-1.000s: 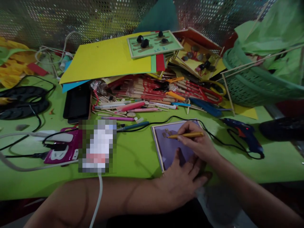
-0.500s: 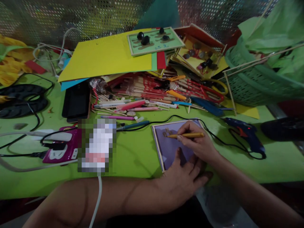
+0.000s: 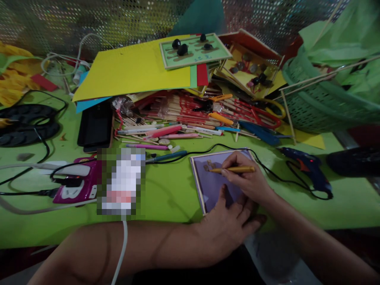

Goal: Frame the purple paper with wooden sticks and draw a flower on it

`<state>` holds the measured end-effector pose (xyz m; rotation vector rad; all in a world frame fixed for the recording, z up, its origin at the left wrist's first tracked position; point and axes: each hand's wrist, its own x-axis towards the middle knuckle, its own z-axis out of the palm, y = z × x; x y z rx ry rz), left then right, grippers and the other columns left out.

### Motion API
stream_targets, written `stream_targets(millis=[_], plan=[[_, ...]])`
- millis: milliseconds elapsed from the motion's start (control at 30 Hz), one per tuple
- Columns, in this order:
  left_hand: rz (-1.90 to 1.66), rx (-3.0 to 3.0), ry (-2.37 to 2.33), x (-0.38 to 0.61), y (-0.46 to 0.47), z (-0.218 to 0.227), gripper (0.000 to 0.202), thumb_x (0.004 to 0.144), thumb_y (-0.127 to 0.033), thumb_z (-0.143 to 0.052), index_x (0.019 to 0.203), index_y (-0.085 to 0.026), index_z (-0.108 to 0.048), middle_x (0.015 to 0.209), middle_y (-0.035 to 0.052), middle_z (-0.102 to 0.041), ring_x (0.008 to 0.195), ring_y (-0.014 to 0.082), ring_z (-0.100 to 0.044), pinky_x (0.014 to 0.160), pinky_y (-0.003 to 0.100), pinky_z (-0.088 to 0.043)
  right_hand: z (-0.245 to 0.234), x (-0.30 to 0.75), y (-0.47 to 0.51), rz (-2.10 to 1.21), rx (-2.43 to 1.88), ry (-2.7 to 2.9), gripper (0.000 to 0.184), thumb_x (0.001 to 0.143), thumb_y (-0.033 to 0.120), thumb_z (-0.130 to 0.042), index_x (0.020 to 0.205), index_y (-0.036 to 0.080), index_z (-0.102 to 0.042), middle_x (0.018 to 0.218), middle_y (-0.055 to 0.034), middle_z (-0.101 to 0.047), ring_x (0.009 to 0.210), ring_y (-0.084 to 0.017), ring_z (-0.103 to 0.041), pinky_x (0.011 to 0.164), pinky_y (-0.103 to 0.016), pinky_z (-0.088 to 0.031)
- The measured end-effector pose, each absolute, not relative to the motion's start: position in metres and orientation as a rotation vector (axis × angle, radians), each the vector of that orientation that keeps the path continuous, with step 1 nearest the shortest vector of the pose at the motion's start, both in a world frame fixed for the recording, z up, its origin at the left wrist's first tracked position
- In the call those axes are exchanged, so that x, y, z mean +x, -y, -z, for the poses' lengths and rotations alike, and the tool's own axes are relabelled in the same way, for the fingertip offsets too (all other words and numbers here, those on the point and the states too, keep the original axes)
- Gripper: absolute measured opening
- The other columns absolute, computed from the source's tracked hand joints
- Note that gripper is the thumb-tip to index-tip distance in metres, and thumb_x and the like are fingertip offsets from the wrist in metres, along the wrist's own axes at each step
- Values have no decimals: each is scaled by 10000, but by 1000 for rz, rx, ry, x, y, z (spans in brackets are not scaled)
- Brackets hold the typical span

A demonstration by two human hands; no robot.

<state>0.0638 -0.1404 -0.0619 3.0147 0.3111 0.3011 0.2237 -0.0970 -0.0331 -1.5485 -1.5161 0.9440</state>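
A purple card (image 3: 211, 183) with a pale stick border lies on the green table (image 3: 169, 198) in front of me. My right hand (image 3: 249, 180) grips a yellow pen (image 3: 233, 170), its tip on small marks near the card's top left. My left hand (image 3: 230, 225) lies flat on the card's near edge with fingers stretched out, holding nothing. My left forearm stretches across the table's front edge.
A blue glue gun (image 3: 307, 170) with a black cord lies right of the card. Behind are pens and sticks (image 3: 178, 126), yellow paper sheets (image 3: 133, 73), a green board with black stones (image 3: 194, 49) and a green basket (image 3: 323, 103). A pink power strip (image 3: 80, 188) and cables lie left.
Almost nothing has changed; the view has shifted slightly. Both hands stay on the purple card with the pen tip at the same spot.
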Motion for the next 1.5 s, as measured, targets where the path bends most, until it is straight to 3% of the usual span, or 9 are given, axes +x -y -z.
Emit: stream_targets(millis=[467, 800, 1000, 1333, 1500], plan=[[-324, 2986, -315, 65, 141, 64, 472, 1023, -270, -412, 1487, -271, -499, 1551, 138, -472, 1440, 350, -388, 1050, 648, -392, 32, 223, 97, -938, -1552, 1526, 83, 853, 242, -660, 812, 234, -589, 753, 20, -597, 687, -153, -553, 635, -287, -450], [-331, 3041, -337, 64, 139, 61, 473, 1037, -270, -370, 1495, -297, -485, 1562, 109, -466, 1436, 319, -403, 1059, 598, -408, 28, 226, 99, -1017, -1520, 1463, 89, 796, 228, -657, 755, 238, -579, 695, 23, -557, 653, -159, -527, 595, -292, -431], [-335, 3058, -343, 64, 141, 63, 490, 1041, -232, -348, 1514, -275, -469, 1549, 109, -491, 1391, 269, -479, 1114, 514, -354, 32, 229, 101, -1096, -1517, 1413, 100, 786, 245, -667, 753, 244, -573, 699, 16, -541, 721, -191, -581, 682, -331, -501], [-280, 3070, -317, 62, 140, 59, 525, 1034, -261, -409, 1558, -255, -409, 1579, 129, -453, 1416, 282, -442, 1133, 491, -331, 22, 226, 100, -1201, -1483, 1333, 134, 716, 258, -668, 662, 253, -546, 645, 10, -496, 742, -224, -603, 643, -342, -526], [-247, 3123, -311, 62, 140, 58, 531, 1048, -243, -343, 1578, -246, -371, 1581, 123, -451, 1402, 265, -470, 1135, 470, -336, 20, 225, 99, -1182, -1500, 1335, 175, 699, 306, -693, 639, 253, -537, 622, 8, -500, 760, -247, -618, 657, -362, -534]])
